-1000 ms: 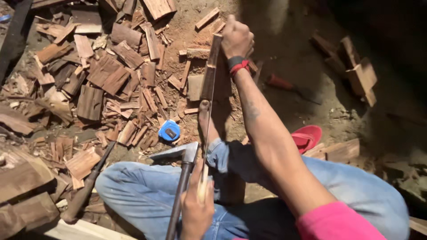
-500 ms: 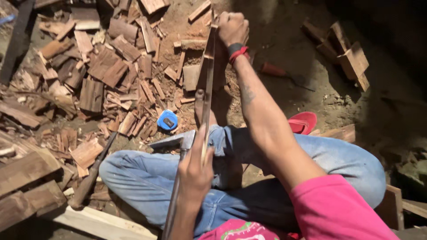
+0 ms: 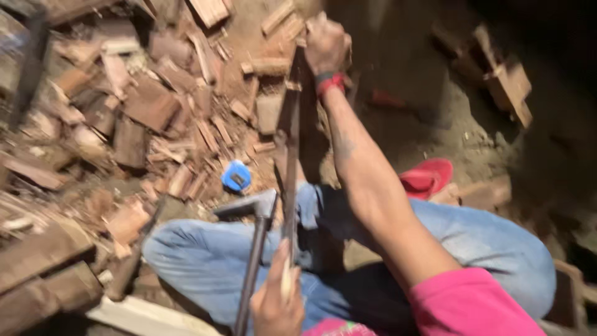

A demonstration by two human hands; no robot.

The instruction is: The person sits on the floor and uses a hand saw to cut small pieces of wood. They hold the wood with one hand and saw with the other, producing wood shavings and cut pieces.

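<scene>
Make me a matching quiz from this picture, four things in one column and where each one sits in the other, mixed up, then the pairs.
Things:
1. tape measure
2. red slipper
3. long wooden strip
4. right hand

Places:
A. gripping the strip's far end
B. right of the outstretched arm
C. among the wood scraps, beside the knee
D. held between both hands

Pairs: 1-C, 2-B, 3-D, 4-A

wood scraps (image 3: 124, 112): motion-blurred | left hand (image 3: 277, 305): cut by bottom edge
</scene>
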